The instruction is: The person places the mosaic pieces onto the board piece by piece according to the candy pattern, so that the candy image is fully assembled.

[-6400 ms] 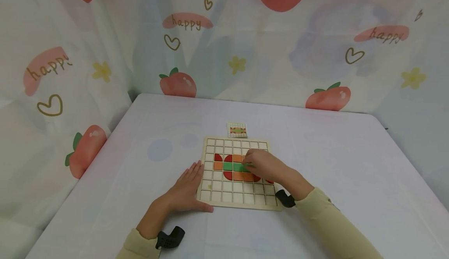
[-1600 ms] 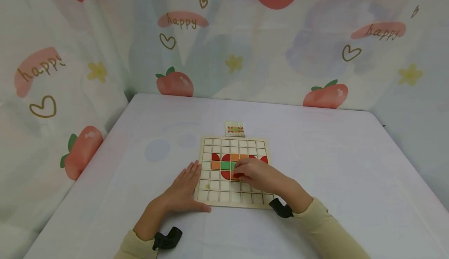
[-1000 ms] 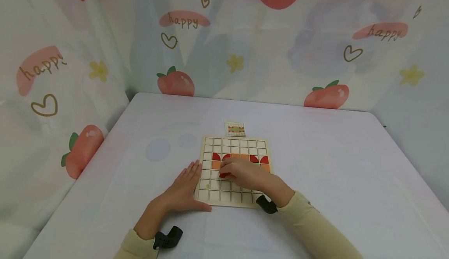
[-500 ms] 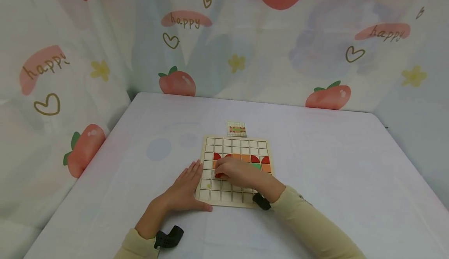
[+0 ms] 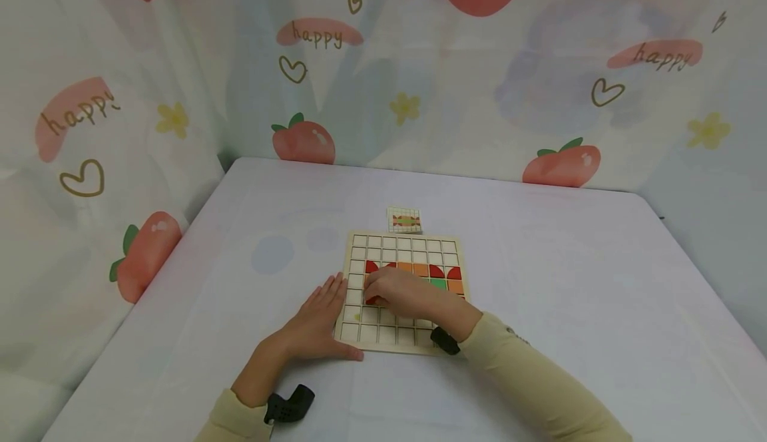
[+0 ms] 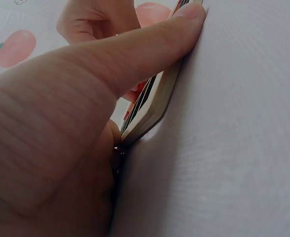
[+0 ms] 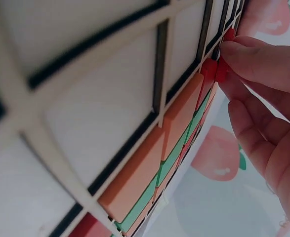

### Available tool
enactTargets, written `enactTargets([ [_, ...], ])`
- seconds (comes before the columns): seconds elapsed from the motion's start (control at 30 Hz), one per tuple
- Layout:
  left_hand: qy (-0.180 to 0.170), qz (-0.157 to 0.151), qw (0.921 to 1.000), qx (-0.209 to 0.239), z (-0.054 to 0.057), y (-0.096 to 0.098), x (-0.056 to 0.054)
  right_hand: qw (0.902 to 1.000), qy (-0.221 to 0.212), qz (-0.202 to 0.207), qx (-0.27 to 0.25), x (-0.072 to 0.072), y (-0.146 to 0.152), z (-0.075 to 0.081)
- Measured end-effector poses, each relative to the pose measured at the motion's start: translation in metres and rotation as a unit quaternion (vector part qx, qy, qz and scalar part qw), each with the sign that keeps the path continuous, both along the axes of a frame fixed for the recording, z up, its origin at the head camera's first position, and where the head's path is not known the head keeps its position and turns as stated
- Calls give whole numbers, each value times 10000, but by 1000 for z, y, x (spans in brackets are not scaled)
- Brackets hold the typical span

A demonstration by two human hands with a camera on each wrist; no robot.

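My left hand [image 5: 314,325] lies flat along the left side of a wooden grid board [image 5: 407,347], fingers straight; its thumb reaches the near edge, also in the left wrist view. My right hand [image 5: 401,292] is over the board's left part, pinching a small red tile [image 7: 222,71] between thumb and fingertips. In the right wrist view this tile is at the grid, beside another red tile [image 7: 208,74]. Orange tiles [image 5: 421,269], a green tile [image 5: 439,283] and red tiles [image 5: 453,273] sit in the board's middle rows. My right hand hides several cells.
A small pattern card [image 5: 405,220] with a red, orange and green design lies just behind the board. The white-covered table [image 5: 557,262] extends around it, with a printed curtain [image 5: 371,96] behind. Black wrist cameras [image 5: 290,404] are on both wrists.
My right hand has moved left across the board with the red tile, then slightly further in the last half second. The left hand stays at the board's edge.
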State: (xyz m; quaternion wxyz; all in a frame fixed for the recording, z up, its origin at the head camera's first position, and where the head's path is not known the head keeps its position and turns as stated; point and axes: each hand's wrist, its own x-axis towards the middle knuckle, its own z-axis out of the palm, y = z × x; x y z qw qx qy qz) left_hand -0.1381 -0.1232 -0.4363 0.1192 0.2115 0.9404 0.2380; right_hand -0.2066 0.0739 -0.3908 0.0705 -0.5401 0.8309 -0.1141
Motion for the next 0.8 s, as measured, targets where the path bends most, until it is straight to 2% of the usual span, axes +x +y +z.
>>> enactTargets([
  [0.47, -31, 0, 10000, 13, 2, 0, 1, 9999, -154, 2, -73, -3, -3, -2],
  [0.8, -48, 11, 10000, 18, 1, -1, 1, 9999, -102, 11, -53, -2, -5, -2],
])
